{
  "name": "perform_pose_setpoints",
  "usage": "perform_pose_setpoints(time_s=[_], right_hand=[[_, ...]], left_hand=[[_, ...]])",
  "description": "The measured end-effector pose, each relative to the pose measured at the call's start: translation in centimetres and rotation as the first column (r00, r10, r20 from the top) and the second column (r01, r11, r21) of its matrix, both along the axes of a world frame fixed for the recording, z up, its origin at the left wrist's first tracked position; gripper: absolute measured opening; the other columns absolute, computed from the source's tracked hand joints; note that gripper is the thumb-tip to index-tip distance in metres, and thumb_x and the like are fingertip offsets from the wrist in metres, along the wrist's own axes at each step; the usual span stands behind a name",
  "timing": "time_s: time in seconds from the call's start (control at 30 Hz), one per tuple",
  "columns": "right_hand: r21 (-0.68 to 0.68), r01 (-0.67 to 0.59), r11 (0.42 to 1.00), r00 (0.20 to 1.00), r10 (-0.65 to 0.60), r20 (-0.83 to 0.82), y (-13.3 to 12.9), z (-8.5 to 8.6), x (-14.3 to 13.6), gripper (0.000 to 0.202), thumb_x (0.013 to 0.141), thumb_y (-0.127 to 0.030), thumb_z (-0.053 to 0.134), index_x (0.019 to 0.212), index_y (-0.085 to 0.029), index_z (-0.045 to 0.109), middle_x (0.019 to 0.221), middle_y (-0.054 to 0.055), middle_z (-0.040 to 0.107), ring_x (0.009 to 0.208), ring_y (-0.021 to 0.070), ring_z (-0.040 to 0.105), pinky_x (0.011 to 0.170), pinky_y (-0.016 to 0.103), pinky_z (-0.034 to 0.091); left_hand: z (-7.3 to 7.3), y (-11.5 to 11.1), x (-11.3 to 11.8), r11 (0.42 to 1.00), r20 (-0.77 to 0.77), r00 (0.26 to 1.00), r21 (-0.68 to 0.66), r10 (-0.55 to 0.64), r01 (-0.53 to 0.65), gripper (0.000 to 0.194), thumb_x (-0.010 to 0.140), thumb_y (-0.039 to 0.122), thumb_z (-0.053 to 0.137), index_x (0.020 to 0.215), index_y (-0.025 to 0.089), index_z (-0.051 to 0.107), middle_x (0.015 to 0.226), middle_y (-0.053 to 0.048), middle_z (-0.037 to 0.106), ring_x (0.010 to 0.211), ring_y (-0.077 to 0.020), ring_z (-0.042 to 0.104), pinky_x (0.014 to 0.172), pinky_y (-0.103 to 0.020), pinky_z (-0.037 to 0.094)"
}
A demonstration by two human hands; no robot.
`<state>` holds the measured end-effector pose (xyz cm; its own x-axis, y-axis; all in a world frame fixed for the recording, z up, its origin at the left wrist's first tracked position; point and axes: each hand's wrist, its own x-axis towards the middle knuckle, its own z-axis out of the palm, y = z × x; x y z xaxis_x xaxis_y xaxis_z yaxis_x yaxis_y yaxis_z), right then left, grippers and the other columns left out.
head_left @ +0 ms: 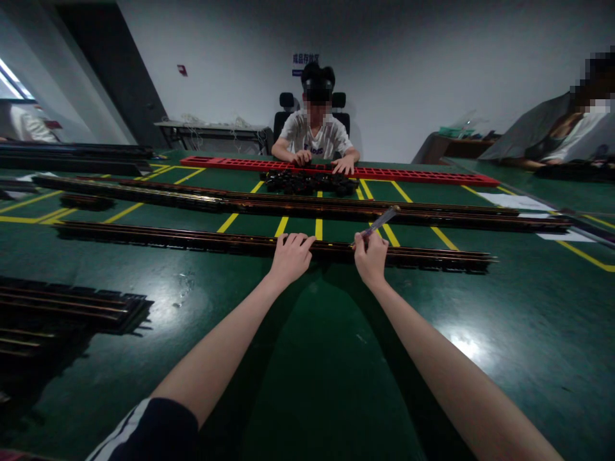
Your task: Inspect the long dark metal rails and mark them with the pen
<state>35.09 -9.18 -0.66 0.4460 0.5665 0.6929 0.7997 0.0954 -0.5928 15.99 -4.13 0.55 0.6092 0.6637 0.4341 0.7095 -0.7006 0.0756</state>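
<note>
A long dark strip (206, 241) with thin coppery metal rails lies across the table in front of me. Over its middle my left hand (291, 256) is closed, the fingers bent across the top and pressing on it. To the right, my right hand (371, 257) grips a slim tool (382, 219) with a translucent greyish handle, which looks like a screwdriver. The handle slants up and to the right out of the fist. Its lower end is at the strip, mostly hidden by my fingers, so I cannot tell whether it touches.
Another long dark strip bundle (269, 205) lies beyond mine. Farther back are a pile of small black parts (312, 182) and a red slotted rail (408, 175), where a co-worker (314, 134) sits. More strips (62, 301) lie at left. Yellow tape (228, 223) marks the green table (317, 371).
</note>
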Motion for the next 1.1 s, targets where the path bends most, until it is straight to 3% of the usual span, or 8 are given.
perform_pose_setpoints(time_s=[0.43, 0.7, 1.1], right_hand=[[-0.018, -0.120, 0.993, 0.993, 0.120, -0.012, -0.17, 0.31, -0.16, 0.023, 0.091, -0.037, 0.046, 0.074, -0.023, 0.050, 0.069, 0.004, 0.066, 0.074, 0.0243, 0.061, 0.084, 0.044, 0.038], [-0.022, -0.115, 0.993, 0.993, 0.114, -0.016, -0.06, 0.24, -0.05, 0.022, 0.091, -0.037, 0.047, 0.074, -0.023, 0.050, 0.069, 0.004, 0.066, 0.075, 0.0246, 0.062, 0.085, 0.043, 0.039], [-0.032, -0.117, 0.993, 0.993, 0.117, -0.004, -0.10, 0.27, -0.18, 0.024, 0.092, -0.037, 0.047, 0.073, -0.023, 0.051, 0.069, 0.004, 0.066, 0.076, 0.0246, 0.062, 0.085, 0.044, 0.039]], left_hand=[[0.13, -0.05, 0.02, 1.000, -0.002, 1.000, -0.012, 0.009, -0.009, 0.046, 0.089, 0.011, 0.036, 0.129, 0.018, 0.058, 0.128, -0.012, 0.063, 0.122, -0.0266, 0.054, 0.108, -0.051, 0.035], [0.20, -0.08, -0.08, 1.000, 0.006, 0.999, -0.005, 0.031, -0.031, 0.053, 0.082, 0.003, 0.038, 0.127, 0.021, 0.060, 0.128, -0.010, 0.064, 0.122, -0.0278, 0.054, 0.107, -0.054, 0.035], [0.15, -0.10, -0.05, 0.993, 0.042, 0.992, 0.018, 0.120, -0.120, 0.047, 0.082, 0.002, 0.036, 0.116, 0.020, 0.063, 0.119, -0.010, 0.067, 0.115, -0.0266, 0.056, 0.103, -0.051, 0.036]])
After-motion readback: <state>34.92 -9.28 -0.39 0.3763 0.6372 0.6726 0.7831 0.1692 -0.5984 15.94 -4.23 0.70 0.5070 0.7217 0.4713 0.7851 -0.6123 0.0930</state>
